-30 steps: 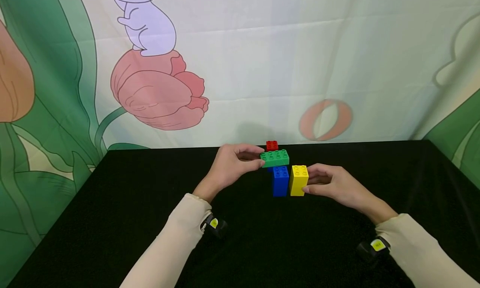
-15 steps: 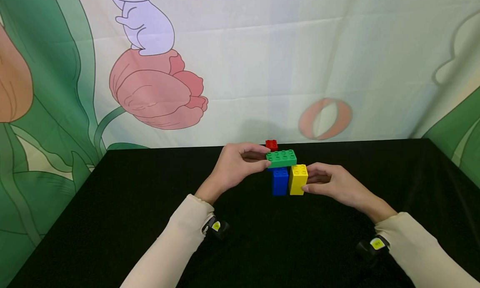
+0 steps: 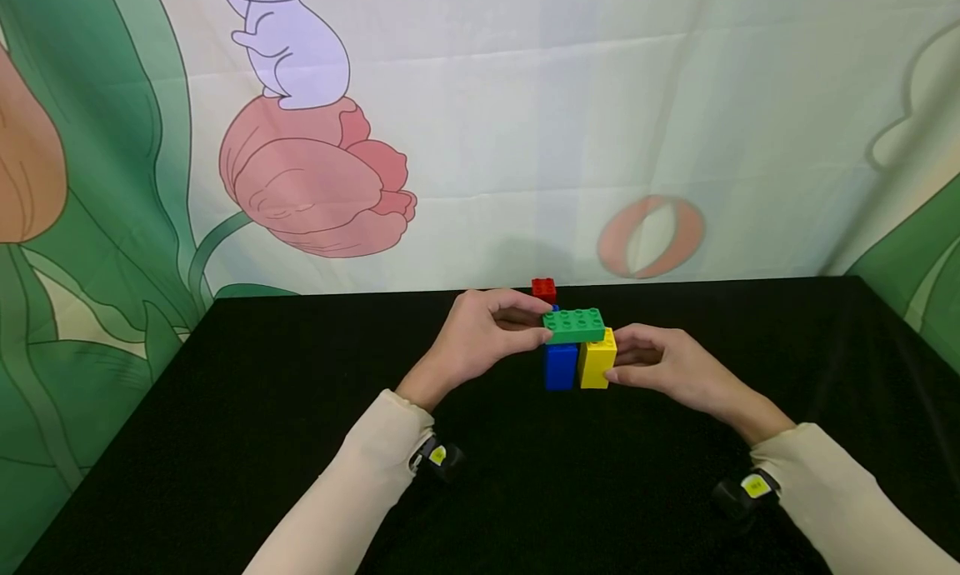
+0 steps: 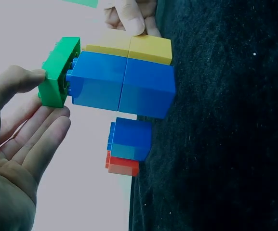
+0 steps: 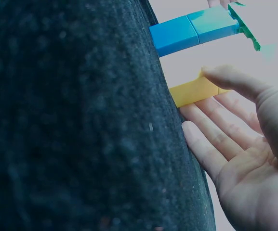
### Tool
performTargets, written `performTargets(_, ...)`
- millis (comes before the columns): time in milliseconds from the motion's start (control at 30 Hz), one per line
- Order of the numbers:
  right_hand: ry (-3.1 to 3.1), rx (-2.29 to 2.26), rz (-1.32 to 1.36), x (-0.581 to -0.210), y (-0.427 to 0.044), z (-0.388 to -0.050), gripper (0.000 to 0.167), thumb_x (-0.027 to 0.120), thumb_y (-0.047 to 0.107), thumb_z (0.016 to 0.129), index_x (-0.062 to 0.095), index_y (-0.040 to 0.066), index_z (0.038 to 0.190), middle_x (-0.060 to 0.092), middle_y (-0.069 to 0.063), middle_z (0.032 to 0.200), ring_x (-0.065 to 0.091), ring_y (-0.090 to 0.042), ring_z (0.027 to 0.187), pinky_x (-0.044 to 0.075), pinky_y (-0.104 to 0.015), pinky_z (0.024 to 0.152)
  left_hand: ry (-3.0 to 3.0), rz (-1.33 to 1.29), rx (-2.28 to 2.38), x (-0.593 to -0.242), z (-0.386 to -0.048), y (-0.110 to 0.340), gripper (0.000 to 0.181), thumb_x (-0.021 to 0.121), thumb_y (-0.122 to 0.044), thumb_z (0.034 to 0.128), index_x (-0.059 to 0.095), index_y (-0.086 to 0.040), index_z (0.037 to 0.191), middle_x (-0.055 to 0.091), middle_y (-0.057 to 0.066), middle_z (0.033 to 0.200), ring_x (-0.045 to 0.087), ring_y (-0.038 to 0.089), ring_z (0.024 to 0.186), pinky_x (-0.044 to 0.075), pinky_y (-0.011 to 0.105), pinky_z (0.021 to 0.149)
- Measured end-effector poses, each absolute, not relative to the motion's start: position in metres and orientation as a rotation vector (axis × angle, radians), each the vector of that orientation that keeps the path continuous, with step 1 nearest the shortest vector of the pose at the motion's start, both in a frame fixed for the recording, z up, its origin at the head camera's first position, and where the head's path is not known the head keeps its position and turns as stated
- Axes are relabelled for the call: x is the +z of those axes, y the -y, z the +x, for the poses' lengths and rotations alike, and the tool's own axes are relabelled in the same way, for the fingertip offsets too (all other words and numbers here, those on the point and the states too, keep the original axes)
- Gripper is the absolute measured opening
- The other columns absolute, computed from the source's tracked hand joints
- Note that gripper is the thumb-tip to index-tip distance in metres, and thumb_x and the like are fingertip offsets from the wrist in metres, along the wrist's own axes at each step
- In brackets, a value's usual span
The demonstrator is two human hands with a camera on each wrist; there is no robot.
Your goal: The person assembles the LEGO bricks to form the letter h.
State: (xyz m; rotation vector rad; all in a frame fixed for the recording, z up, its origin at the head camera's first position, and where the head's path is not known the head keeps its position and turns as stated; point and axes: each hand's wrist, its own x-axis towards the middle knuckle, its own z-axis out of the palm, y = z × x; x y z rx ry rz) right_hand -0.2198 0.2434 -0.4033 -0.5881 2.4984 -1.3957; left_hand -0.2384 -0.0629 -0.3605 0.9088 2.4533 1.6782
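Near a red brick (image 3: 543, 289), left hand (image 3: 480, 333) pinches green brick (image 3: 573, 328), right hand (image 3: 686, 371) grips yellow stack (image 3: 596, 366).

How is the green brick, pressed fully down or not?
Not fully down: the left wrist view shows studs between the blue stack and the green brick, which the left hand pinches.

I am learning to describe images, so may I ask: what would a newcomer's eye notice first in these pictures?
Probably the green brick, pinched by the left fingers above the upright blue stack and yellow stack, the latter held by the right fingers on the black tabletop. Next, perhaps, the large pink flower at the left of the backdrop, with a pale purple cartoon animal sitting on it.
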Motion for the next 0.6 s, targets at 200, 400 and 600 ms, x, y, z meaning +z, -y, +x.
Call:
performTargets(200,-2.496,-1.391,-0.586,-0.4029,-0.2438,-0.2199,0.047,0.078,0.026,0.097,0.063,0.006,0.137,0.069,-0.012,0.127,0.069,-0.027,0.116,0.058,-0.038,0.097,-2.435,0.902,1.683,-0.3617,-0.2386,0.0617,0.025,0.083,-0.008,0.0931,0.078,-0.005,0.118,0.077,0.006,0.114,0.076,0.016,0.097,0.062,0.029,0.086)
performTargets(400,-2.491,-1.398,-0.588,-0.4029,-0.2439,-0.2197,0.047,0.078,0.026,0.097,0.063,0.005,0.137,0.069,-0.012,0.127,0.069,-0.027,0.116,0.058,-0.036,0.096,-2.422,0.895,1.676,-0.3624,-0.2386,0.0611,0.025,0.083,-0.008,0.0932,0.078,-0.005,0.118,0.077,0.006,0.114,0.075,0.016,0.097,0.062,0.029,0.086)
performTargets(600,-2.487,-1.405,-0.588,-0.4029,-0.2436,-0.2195,0.047,0.078,0.026,0.097,0.063,0.005,0.137,0.069,-0.012,0.127,0.069,-0.027,0.116,0.058,-0.035,0.095,-2.435,0.891,1.666,-0.3622,-0.2378,0.0607,0.025,0.083,-0.009,0.0932,0.079,-0.006,0.117,0.077,0.005,0.114,0.075,0.016,0.097,0.062,0.029,0.086)
